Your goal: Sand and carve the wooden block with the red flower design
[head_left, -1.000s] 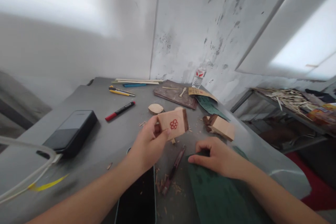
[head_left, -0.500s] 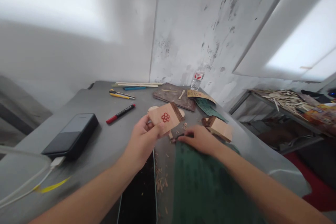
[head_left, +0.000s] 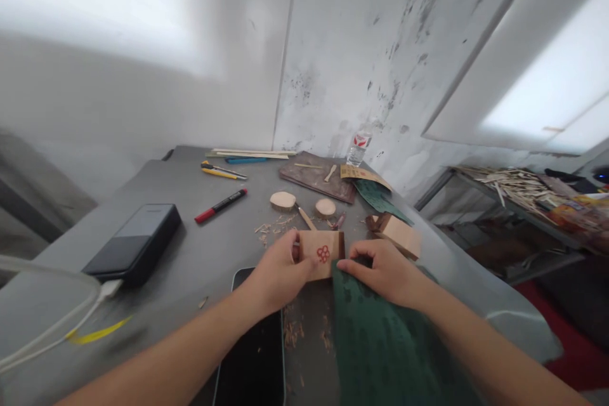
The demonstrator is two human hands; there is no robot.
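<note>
My left hand [head_left: 280, 269] is closed around a wooden block [head_left: 311, 241], thumb across its front. A red flower outline marks the block's pale face, and dark bark runs along its right edge. Just right of it, the thumb and index finger of my right hand [head_left: 380, 269] pinch the upper left corner of a green sheet [head_left: 380, 342] with dark print. The block's lower right corner comes close to that corner; whether they touch I cannot tell. Behind the block lie a carving tool [head_left: 306, 216] with a wooden handle and two round wood slices, the left slice [head_left: 283, 200] being larger.
A second bark-edged block [head_left: 402, 236] lies beyond my right hand. Wood shavings [head_left: 294, 333] are scattered beside a dark phone-like slab [head_left: 252, 355]. Leftward are a red marker [head_left: 221, 205], a utility knife [head_left: 223, 170] and a power bank [head_left: 133, 241]. A water bottle [head_left: 358, 147] stands by the wall.
My left hand has brought the block down and right, uncovering the wood slices and carving tool. My right hand has shifted slightly right and down, and the green sheet's corner has moved right with it.
</note>
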